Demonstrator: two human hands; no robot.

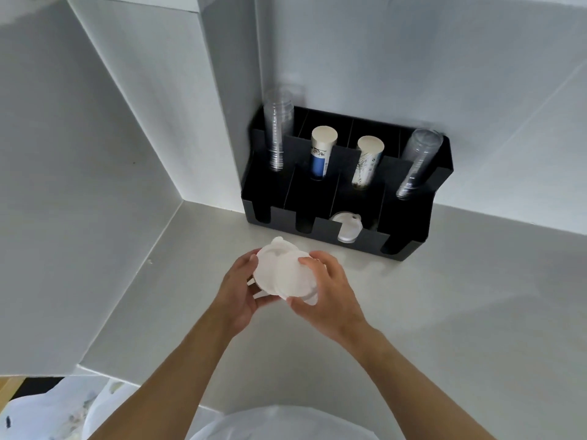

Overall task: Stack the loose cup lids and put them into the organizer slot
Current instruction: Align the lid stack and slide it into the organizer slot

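- White walls meet in a corner above a pale grey counter [444,312].
- Against the back wall sits a black organizer [409,249] holding upright cup stacks; one white lid [347,229] rests in a front slot.
- Just in front of the organizer, above the counter, my left hand [236,293] and right hand [330,296] together hold a blurred bunch of white cup lids [282,274], fingers [313,265] curled round their edges.
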